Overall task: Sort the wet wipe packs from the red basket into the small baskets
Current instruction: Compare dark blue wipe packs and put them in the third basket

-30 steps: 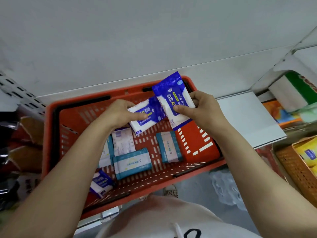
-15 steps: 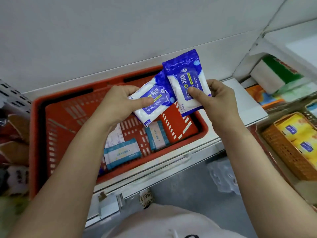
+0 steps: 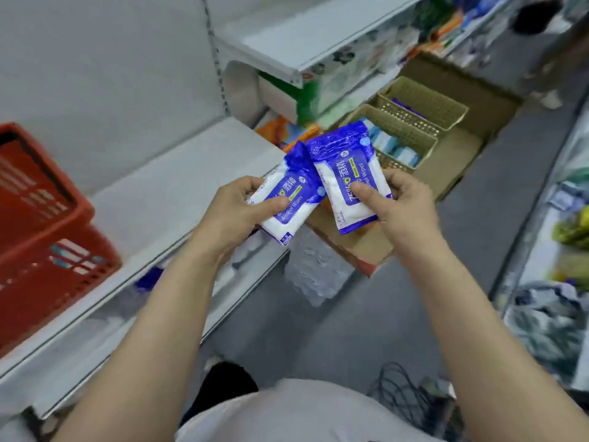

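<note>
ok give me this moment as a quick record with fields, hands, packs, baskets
left hand: left hand holds the left blue alcohol wipes pack, thumb on its front
right hand: right hand holds the right blue alcohol wipes pack, thumb on its front
packs: side by side, top edges overlapping, in the air
red basket: red basket at far left on the white shelf
small baskets: two tan baskets in a cardboard box beyond the hands; nearer one holds light blue packs
task state: neither pack placed yet
</note>
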`<move>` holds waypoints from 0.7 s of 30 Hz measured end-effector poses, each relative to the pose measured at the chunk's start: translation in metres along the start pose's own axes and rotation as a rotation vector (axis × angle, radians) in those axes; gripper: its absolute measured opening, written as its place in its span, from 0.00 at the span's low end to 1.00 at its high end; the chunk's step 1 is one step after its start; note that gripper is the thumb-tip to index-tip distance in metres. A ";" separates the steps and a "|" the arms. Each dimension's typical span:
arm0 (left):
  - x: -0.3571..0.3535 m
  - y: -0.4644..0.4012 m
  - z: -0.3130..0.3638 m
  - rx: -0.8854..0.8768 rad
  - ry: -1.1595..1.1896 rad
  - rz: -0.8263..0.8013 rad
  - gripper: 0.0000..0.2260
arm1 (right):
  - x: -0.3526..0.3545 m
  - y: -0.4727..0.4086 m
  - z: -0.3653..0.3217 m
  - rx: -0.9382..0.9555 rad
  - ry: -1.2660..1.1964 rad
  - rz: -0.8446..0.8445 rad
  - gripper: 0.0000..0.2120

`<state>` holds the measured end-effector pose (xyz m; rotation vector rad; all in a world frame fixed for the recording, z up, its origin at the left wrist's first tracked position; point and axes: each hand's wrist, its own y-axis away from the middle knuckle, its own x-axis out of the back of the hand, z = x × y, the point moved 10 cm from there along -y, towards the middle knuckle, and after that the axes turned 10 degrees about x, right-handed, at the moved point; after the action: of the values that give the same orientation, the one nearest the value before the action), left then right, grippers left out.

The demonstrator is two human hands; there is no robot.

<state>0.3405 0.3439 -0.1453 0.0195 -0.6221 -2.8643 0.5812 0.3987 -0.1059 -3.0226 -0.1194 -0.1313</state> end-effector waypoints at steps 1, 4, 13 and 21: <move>-0.030 -0.004 -0.001 0.015 -0.005 -0.032 0.12 | 0.032 0.001 0.006 -0.017 0.009 0.037 0.11; -0.102 -0.014 0.002 0.045 -0.039 -0.116 0.14 | 0.108 0.000 0.026 -0.076 0.013 0.133 0.14; -0.247 -0.103 0.028 0.045 -0.180 -0.222 0.14 | 0.242 -0.065 0.066 -0.093 0.051 0.251 0.11; -0.363 -0.206 0.063 0.089 -0.101 -0.207 0.12 | 0.359 -0.161 0.090 -0.130 0.131 0.345 0.10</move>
<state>0.6509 0.6277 -0.1841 -0.0505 -0.8120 -3.0493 0.9317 0.5947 -0.1453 -3.0924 0.4348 -0.3144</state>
